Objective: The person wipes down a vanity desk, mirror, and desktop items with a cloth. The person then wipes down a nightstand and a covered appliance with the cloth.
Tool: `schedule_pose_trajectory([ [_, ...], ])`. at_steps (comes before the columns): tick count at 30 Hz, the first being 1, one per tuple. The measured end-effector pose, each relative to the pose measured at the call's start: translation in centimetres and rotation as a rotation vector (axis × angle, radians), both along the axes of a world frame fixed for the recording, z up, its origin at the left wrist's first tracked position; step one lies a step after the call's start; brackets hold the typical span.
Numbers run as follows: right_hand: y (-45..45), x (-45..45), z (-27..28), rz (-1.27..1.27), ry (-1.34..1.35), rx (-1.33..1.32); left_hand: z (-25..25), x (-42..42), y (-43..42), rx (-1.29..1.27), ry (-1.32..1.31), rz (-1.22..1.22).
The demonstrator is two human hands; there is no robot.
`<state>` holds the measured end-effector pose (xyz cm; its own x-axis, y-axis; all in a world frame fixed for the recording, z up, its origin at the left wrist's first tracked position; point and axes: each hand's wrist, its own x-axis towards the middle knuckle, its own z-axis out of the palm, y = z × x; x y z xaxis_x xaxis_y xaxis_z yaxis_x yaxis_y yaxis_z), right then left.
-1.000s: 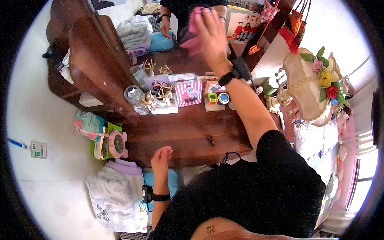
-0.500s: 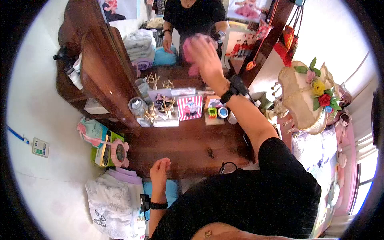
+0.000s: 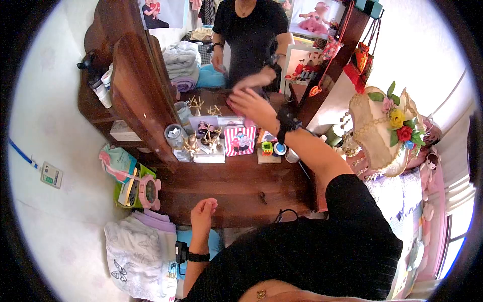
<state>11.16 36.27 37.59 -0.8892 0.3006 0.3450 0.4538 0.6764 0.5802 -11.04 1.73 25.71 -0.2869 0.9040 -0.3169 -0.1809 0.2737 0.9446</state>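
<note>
Roomy desktop (image 3: 226, 183) front, gold antlers (image 3: 190, 146) (branching) behind

The right hand (image 3: 256, 109) covers most of the pink cloth (image 3: 248, 122), hiding how it is held. The reflected hand (image 3: 254, 80) is blurred; the reflected person (image 3: 251, 43) is cut off above the neck by the top edge. The dark object (image 3: 262, 197) on the tabletop (image 3: 221, 183) is too small to identify.

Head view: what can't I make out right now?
All in the head view:
Pink cloth: mostly hidden behind the right hand, so its grip is unclear.
Left hand: palm hidden by its curled fingers.
Small dark object on the dark brown wooden tabletop: too small to identify.
Rectangular photo, upper left: cut off by the top edge.
</note>
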Motion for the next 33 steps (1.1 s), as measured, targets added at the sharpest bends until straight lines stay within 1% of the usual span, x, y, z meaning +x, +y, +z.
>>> schedule_pose_trajectory([
  [1, 0.4, 1.1, -2.1, 0.002, 0.031, -0.026, -0.2, -0.1, -0.1, -0.003, 0.007, 0.002],
  [4, -0.4, 1.6, 1.3, -0.044, 0.131, -0.061, -1.1, -0.5, -0.4, -0.006, 0.027, 0.008],
  [5, -0.7, 1.6, 4.2, 0.063, 0.341, -0.074, -1.2, -0.7, -0.5, -0.003, 0.037, -0.001],
  [8, 0.9, 1.1, 12.4, 0.143, 0.707, 0.183, -1.3, -0.3, 0.8, 0.003, 0.060, -0.048],
  [9, 1.1, 0.7, 15.4, 0.021, 0.737, 0.299, -1.0, -0.3, 1.0, -0.011, 0.069, -0.062],
  [10, 1.7, 0.2, 17.4, -0.009, 0.832, 0.337, -0.7, -0.1, 1.2, 0.032, 0.052, -0.055],
  [12, -0.1, -0.8, 19.5, 0.060, 0.844, 0.378, 0.0, 0.5, 1.9, 0.116, 0.022, -0.048],
  [14, 1.2, -0.4, 16.7, 0.062, 0.764, 0.301, -0.4, 0.6, 2.2, 0.107, -0.023, -0.044],
  [16, 1.0, -0.2, 10.9, 0.109, 0.605, 0.217, -0.7, 0.5, 2.3, 0.099, -0.028, -0.042],
  [18, -1.0, 0.0, 5.6, 0.160, 0.380, 0.017, -1.1, 0.1, 1.8, 0.078, 0.009, -0.050],
  [20, -0.9, 0.6, -0.2, 0.015, 0.196, 0.032, -1.0, -0.2, 1.2, 0.041, 0.052, -0.055],
  [21, -1.3, 0.6, -0.3, 0.010, 0.244, -0.020, -0.9, -0.4, 0.9, 0.021, 0.072, -0.057],
  [23, -0.9, 0.3, 0.5, -0.005, 0.350, -0.045, -1.4, -0.7, 0.5, 0.006, 0.051, -0.036],
  [26, -1.3, -1.0, 5.3, 0.031, 0.541, -0.024, -2.4, -0.9, 0.3, -0.010, 0.014, -0.020],
  [28, -1.5, -1.1, 5.4, 0.022, 0.544, -0.023, -2.1, -0.8, 0.4, -0.013, -0.008, -0.020],
  [30, -1.6, 0.0, 2.4, -0.039, 0.479, -0.032, -1.5, -0.8, 0.8, 0.000, -0.021, -0.022],
  [32, -1.7, 0.7, 1.5, -0.062, 0.448, -0.051, -0.8, -1.0, 0.6, 0.003, 0.020, -0.023],
  [33, -2.0, 0.7, 1.9, -0.056, 0.451, -0.064, -0.7, -1.1, 0.6, 0.003, 0.041, -0.025],
])
